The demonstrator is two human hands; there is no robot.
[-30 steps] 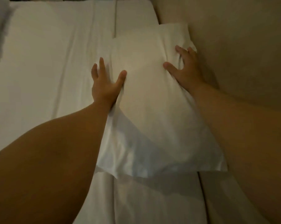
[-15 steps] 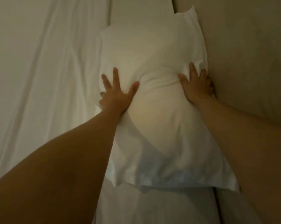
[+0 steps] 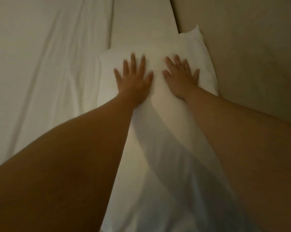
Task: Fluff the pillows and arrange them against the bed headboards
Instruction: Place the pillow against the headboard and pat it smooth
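Note:
A white pillow (image 3: 158,131) lies on the bed, its right side against the beige headboard (image 3: 250,64). My left hand (image 3: 133,79) rests flat on the pillow's upper left part, fingers spread. On the upper right part my right hand (image 3: 179,77) also lies flat with fingers apart, close to the headboard. Neither hand grips the fabric. My forearms hide the pillow's lower edges.
A wrinkled white sheet (image 3: 49,72) covers the mattress to the left. A seam between two mattresses (image 3: 112,22) runs away from the pillow's top.
Both hands have moved from the pillow's sides onto its top surface and now lie flat, closer together. The view has shifted nearer to the pillow.

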